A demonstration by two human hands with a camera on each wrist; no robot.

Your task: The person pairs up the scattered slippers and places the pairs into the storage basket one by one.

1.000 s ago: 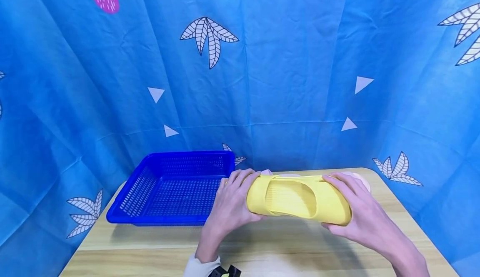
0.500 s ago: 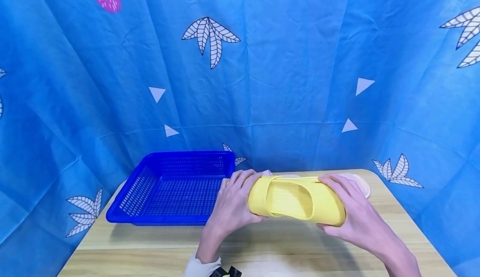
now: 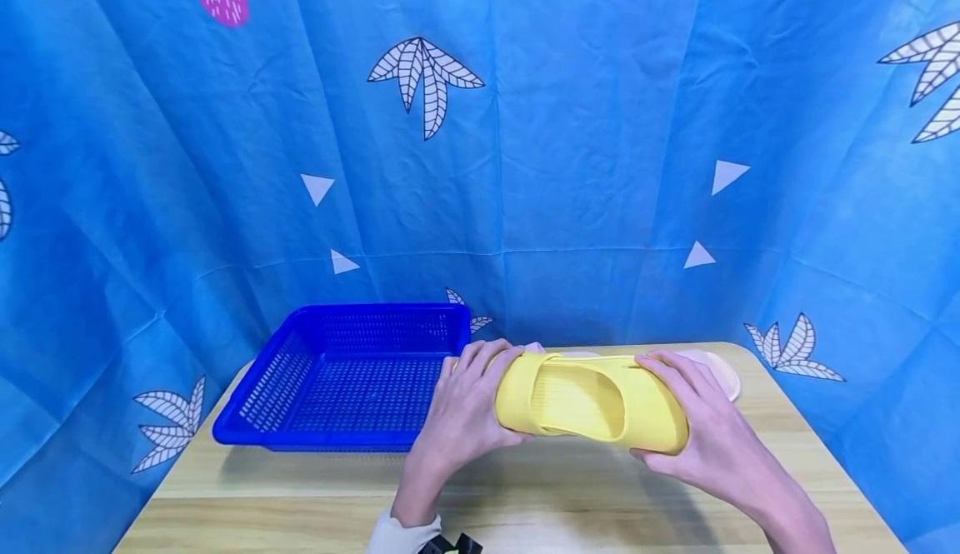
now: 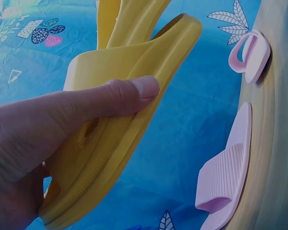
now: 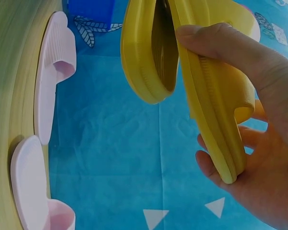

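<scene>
A pair of yellow slippers point(image 3: 579, 400) is held up over the table, overlapping each other end to end in the head view. My left hand point(image 3: 465, 404) grips the left slipper point(image 3: 516, 391), and in the left wrist view its thumb point(image 4: 134, 92) lies along the side of the sole. On the other side my right hand point(image 3: 712, 429) grips the right slipper point(image 3: 656, 412). From the right wrist view, the second slipper point(image 5: 137, 57) stands at an angle to the one in my right hand, with its foot opening showing.
A blue perforated plastic basket point(image 3: 352, 439) stands on the wooden table point(image 3: 315, 512) at the left. Two pale pink slippers, one point(image 5: 44, 96) nearer the basket and another point(image 5: 29, 187) farther right, lie behind my hands. A blue patterned curtain point(image 3: 570, 162) hangs behind the table.
My right hand has shifted slightly left with its slipper, bringing the two slippers closer together. My left hand has barely moved.
</scene>
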